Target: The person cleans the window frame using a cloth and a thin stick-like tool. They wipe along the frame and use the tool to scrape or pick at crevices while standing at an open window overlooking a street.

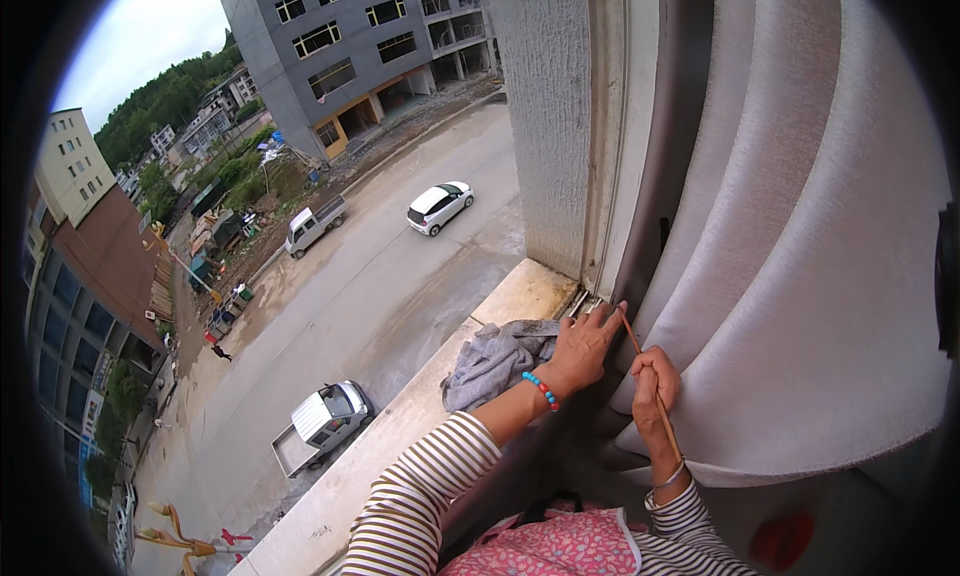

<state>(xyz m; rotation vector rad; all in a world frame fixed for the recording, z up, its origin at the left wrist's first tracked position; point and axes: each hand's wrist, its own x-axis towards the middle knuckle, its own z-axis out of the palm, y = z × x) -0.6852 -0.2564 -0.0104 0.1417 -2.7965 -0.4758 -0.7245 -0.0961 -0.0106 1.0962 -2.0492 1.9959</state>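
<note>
My left hand (587,345) reaches over the lower corner of the window frame, fingers spread near the track (579,303). A bunched grey cloth (491,362) lies on the stone sill (420,414) beside that hand's wrist. My right hand (655,381) is closed around a thin wooden stick (667,420). The stick slants up to the left, and its reddish tip end is by the fingertips of my left hand. Whether those fingers touch the tip, I cannot tell. What lies under the left palm is hidden.
Pale curtains (795,313) hang close on the right. A rough outer wall (544,125) rises beyond the window frame (637,125). Outside the sill is a drop to a street (330,298) with a white car (440,207) and small trucks (322,426).
</note>
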